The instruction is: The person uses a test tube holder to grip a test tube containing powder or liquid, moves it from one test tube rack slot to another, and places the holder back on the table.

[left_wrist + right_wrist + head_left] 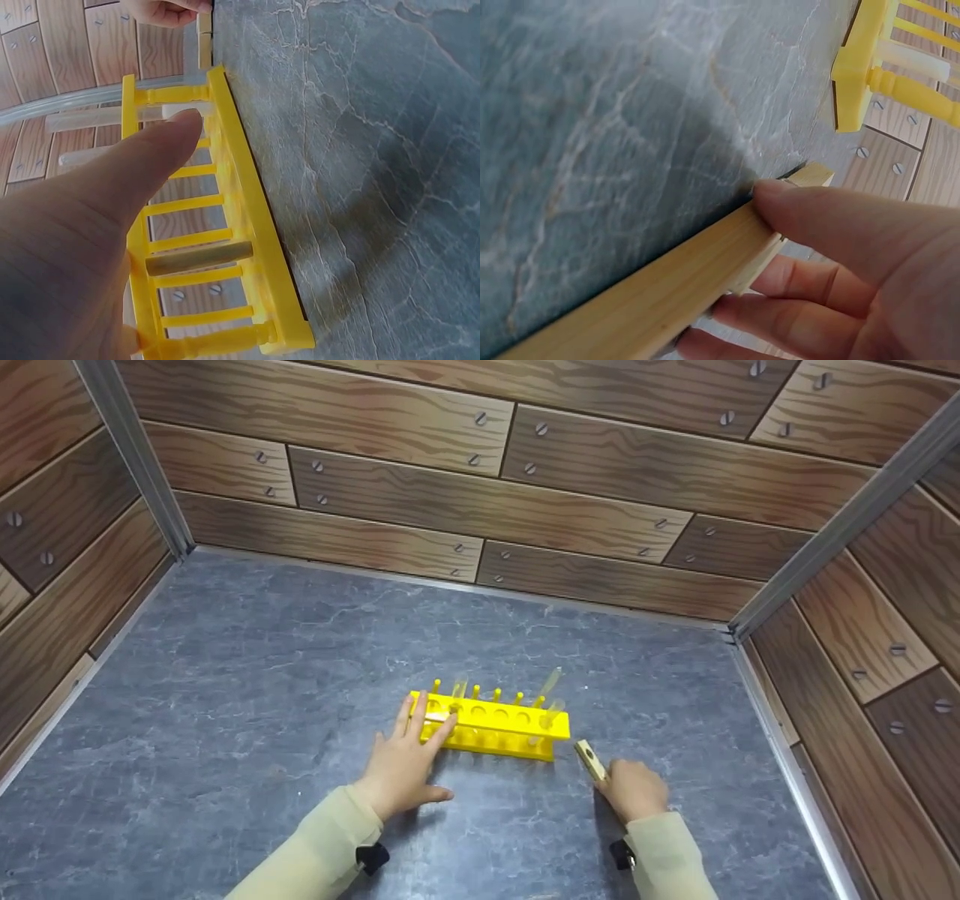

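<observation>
Most of the space was taken up by plank-print walls and a grey marbled surface. The yellow test tube rack was parked around mid-surface, on the far side of both hands, with its long axis set left to right, more or less parallel to the far wall. The left hand was basically laid over the rack's left end from the near side, fingers kept straight and thumb spread wide, so nothing was really gripped there. The right hand was placed right of the rack and nearer, with a wooden clamp pinched between thumb and fingers. The bit worth noting was the gap: the clamp was pointed far and slightly left, its tip held just beside the rack's right end, not touching, so that end was left with the right hand as the nearer one. A right-end tube was slotted at that end, and a leaning tube was seen tilted just behind; how it was held up couldn't be told. A left-end tube was also seated in the rack. As for brands, labels or writing, nothing readable was spotted.
</observation>
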A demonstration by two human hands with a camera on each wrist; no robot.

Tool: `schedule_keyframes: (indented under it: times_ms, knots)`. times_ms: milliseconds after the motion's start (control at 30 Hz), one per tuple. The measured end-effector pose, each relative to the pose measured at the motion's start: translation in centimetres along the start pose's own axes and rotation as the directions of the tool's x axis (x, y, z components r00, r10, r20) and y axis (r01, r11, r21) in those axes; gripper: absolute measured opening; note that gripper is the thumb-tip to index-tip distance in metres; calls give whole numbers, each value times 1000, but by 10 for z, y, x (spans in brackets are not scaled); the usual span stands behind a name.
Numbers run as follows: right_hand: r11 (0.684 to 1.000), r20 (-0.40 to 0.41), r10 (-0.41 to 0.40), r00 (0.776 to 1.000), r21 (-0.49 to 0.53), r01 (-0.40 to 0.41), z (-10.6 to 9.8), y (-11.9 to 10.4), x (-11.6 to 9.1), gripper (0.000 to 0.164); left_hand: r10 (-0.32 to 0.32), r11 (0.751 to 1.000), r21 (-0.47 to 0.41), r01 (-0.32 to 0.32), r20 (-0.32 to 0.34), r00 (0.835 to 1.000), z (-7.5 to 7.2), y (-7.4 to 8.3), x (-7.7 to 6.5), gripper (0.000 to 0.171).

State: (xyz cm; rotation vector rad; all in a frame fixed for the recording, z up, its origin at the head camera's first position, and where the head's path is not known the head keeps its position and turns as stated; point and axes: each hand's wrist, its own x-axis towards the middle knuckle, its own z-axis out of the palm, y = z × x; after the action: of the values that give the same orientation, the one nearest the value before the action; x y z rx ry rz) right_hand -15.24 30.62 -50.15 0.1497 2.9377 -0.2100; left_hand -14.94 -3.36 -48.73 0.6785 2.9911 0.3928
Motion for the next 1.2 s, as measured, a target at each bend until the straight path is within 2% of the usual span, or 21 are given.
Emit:
schedule_keyframes:
  times_ms: [267,633,900,1200]
  knots:
    - [1000,-7,-13,1000,-9,13,-2,1,2,20,-2,1000,18,2,4,1000,0,-1,1,104]
    - [998,-88,-44,995,29,46,-4,7,-2,24,6,999,33,-6,20,1000,-3,-1,1,108]
    - [997,-135,-41,990,64,51,-7,4,-4,26,12,999,40,-12,3,1000,-5,-1,1,108]
    - [996,-162,-21,987,85,35,-5,5,-7,24,4,1000,29,-5,26,1000,-4,0,0,108]
